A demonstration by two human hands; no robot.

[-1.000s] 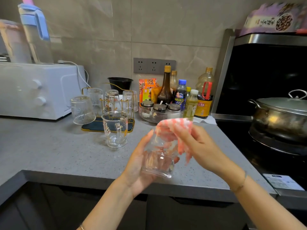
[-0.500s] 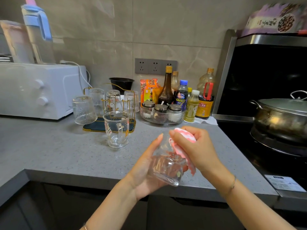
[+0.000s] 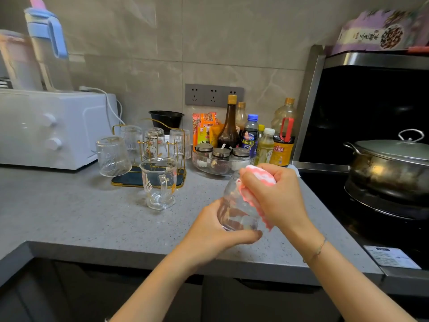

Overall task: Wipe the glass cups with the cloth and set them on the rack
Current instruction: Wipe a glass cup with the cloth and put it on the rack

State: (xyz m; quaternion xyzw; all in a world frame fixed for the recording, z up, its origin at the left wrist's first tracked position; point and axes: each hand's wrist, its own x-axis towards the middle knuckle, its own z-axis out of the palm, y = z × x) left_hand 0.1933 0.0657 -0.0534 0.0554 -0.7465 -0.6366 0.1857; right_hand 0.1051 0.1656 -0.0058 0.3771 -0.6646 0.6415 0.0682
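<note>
A grey speckled table (image 3: 69,212) runs along a tiled kitchen wall, and the wire rack (image 3: 130,179) stands towards its back, already carrying upturned cups (image 3: 112,156). A handled mug (image 3: 159,182) stands mouth up just in front of the rack. The glass cup (image 3: 234,212) now being worked on is held in the air to the right of the rack and nearer the person, well apart from it and above the front part of the table. The left hand (image 3: 209,231) has its grip clamped round the lower body and base of the cup. The right hand (image 3: 281,201) has its grip closed on the pink and white cloth (image 3: 261,176), which is bunched over the cup's upper end and trails down the side away from the rack. The step in hand looks like wiping the rim and inside of this cup. The cup's long axis is close to upright and leans a little. Its base is low and towards the person, and its mouth points up and away under the cloth, though the clear glass makes the rim hard to trace. The next move would probably be to finish the wipe and draw the cloth clear. The cup would then have to be turned mouth down and carried back to a free peg on the rack. The mug appears not yet wiped.
</note>
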